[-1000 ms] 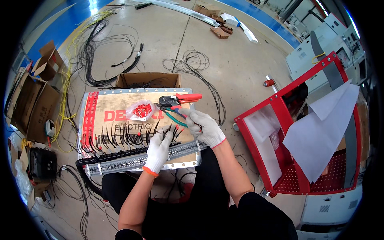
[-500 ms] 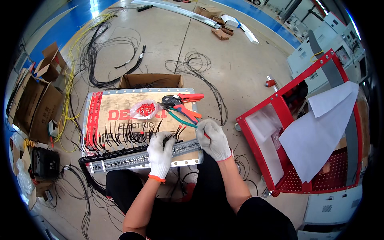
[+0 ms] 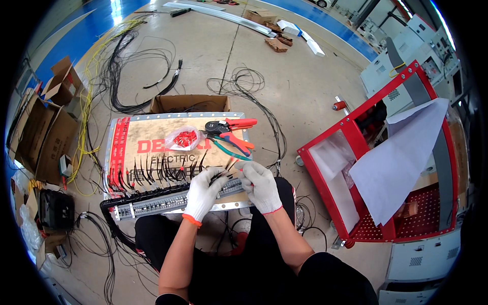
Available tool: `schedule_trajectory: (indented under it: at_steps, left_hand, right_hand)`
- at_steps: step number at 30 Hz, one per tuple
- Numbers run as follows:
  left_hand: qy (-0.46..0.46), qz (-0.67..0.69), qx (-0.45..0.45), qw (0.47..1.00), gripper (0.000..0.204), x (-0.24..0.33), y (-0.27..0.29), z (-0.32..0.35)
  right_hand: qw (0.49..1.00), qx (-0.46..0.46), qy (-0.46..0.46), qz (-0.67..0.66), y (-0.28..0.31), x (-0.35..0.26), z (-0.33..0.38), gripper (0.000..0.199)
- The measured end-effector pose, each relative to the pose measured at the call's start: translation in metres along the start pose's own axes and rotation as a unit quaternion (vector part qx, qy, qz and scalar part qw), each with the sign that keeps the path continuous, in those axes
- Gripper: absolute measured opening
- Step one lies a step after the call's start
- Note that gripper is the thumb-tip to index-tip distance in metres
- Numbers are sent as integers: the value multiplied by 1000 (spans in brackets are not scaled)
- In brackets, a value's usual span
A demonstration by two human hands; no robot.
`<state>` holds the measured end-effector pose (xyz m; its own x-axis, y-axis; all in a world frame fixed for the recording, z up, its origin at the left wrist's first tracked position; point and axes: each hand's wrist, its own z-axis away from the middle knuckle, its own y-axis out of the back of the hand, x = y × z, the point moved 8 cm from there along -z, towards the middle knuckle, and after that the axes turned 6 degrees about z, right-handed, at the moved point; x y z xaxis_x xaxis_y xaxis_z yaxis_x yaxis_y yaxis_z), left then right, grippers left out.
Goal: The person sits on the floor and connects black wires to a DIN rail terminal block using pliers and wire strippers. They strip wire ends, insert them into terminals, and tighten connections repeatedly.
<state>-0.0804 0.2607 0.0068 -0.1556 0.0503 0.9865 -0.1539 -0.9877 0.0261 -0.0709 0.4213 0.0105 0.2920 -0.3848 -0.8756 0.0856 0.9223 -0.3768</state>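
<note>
Left hand (image 3: 205, 192): white glove with orange cuff, fingers curled and pinching a small bundle of black wires (image 3: 223, 170) with red tips, just above the terminal strip (image 3: 173, 202). Right hand (image 3: 262, 185): white glove, fingers closed on the same bundle from the other side, the two hands now touching at the fingertips. Change: a second ago the right hand was up by the crimper (image 3: 226, 126) and pliers (image 3: 235, 144) on the board (image 3: 152, 147); half a second ago it had drawn back toward the strip; now both hands meet over the strip's right end, the left having shifted right to join it. Reading: the reach toward the tools is over and the hands have gone to sorting or seating wire ends at the strip, tools left lying. Wires: a row of black leads (image 3: 152, 173) stands along the strip's upper edge, the held ones at its right end. Bag of red ferrules (image 3: 184, 138): on the board, just left of the crimper, untouched. Surroundings: red cart (image 3: 356, 152) with a white sheet (image 3: 401, 162) to the right; cardboard boxes (image 3: 40, 132) to the left; loose black cable (image 3: 137, 76) on the floor beyond.
</note>
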Motion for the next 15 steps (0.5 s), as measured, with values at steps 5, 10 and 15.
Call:
schedule_trajectory:
  at_steps: [5, 10, 15]
  left_hand:
    - [-34, -24, 24, 999, 24, 0, 0, -1]
    - [31, 1, 20, 999, 24, 3, -1, 3]
    - [35, 4, 15, 999, 23, 6, -1, 4]
  right_hand:
    - [997, 30, 22, 61, -6, -5, 3, 21]
    - [983, 52, 70, 160, -9, -16, 6, 21]
    - [916, 49, 194, 346, -16, -36, 12, 16]
